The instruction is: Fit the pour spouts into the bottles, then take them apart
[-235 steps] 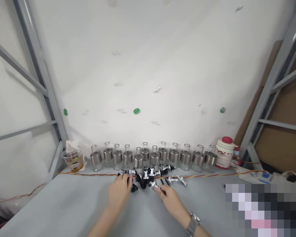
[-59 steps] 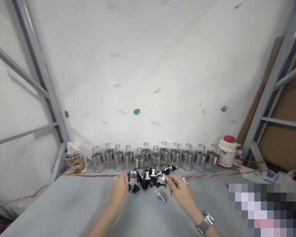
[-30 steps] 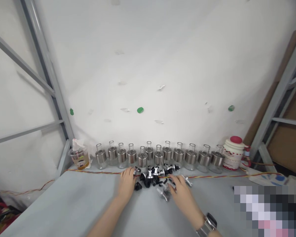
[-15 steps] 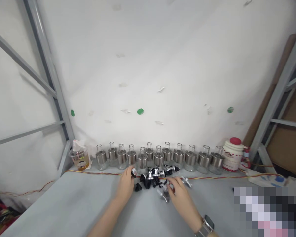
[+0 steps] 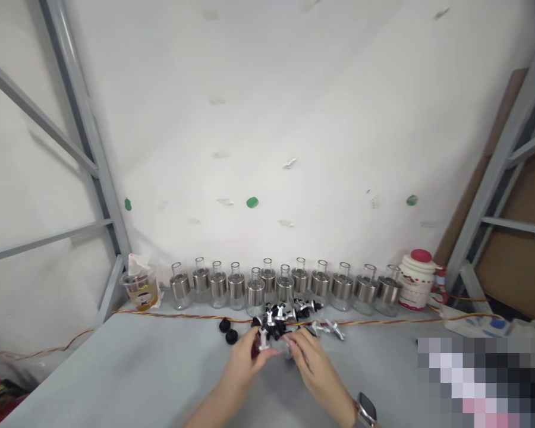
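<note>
Bench: grey tabletop (image 5: 147, 368) against a white wall (image 5: 339, 89), grey metal frame (image 5: 103, 181) at either side. Along the back, a row of twelve open-necked glass bottles with metal sleeves (image 5: 255, 291), upright; a plastic cup (image 5: 142, 291) at the left end, a white jar with a red lid (image 5: 417, 282) at the right. A twisted cord (image 5: 178, 313) crosses in front of the bottles.

Left hand (image 5: 241, 362): thumb and fingers closed around a silver pour spout (image 5: 264, 339), judged by its shape. The piece stands near upright, long axis roughly parallel to the bottle necks; its lower end is partly covered by the thumb.

Right hand (image 5: 314, 359): just to the right of the held spout, fingertips turned toward it and bunched; a gap separates the two hands. Whether anything is pinched there I cannot tell.

Key relation: the held spout lies on the side of the left hand that faces the right fingertips, so the right hand has a short sideways reach. The heap of silver-and-black pourer parts (image 5: 271, 318) sits just beyond both hands. Two black stoppers (image 5: 231, 336) lie left of it, nearer the left hand; loose silver spouts (image 5: 336, 329) lie right, nearer the right.
</note>
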{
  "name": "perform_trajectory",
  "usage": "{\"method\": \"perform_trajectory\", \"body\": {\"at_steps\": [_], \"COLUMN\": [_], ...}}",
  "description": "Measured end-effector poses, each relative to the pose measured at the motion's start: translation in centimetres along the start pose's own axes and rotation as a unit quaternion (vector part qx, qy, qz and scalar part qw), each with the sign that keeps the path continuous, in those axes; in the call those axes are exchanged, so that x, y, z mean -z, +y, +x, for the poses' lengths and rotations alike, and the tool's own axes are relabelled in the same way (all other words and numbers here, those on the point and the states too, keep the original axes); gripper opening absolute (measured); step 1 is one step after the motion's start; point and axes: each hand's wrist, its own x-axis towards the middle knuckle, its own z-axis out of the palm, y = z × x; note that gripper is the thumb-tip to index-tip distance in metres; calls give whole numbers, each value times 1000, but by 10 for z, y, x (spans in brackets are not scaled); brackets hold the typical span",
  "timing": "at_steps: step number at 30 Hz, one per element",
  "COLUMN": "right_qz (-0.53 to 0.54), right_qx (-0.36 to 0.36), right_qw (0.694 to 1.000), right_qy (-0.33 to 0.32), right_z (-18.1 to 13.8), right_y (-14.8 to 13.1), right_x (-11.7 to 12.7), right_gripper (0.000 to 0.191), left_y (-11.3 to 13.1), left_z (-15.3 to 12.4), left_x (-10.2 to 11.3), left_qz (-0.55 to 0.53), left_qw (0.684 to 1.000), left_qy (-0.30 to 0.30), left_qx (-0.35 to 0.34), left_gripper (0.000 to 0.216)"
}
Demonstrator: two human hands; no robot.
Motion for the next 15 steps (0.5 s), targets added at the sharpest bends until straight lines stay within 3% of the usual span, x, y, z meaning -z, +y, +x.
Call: {"method": "perform_trajectory", "body": {"at_steps": [4, 9, 15], "right_qz": [11, 26, 22], "right_qx": [-1, -19, -14], "right_qw": [1000, 999, 1000], "right_qy": [-20, -21, -8], "right_z": [-1, -2, -2], "right_y": [-2, -2, 1], "right_x": [-3, -4, -8], "right_gripper": [25, 19, 22], "left_y": [6, 16, 15], "left_z": [-6, -9, -14], "left_x": [-7, -6, -5], "left_qz": [53, 102, 147], "left_qw": [998, 990, 977], "left_qy": [-11, -34, -55], "left_qx": [-39, -93, -145], "left_gripper": [39, 18, 27]}}
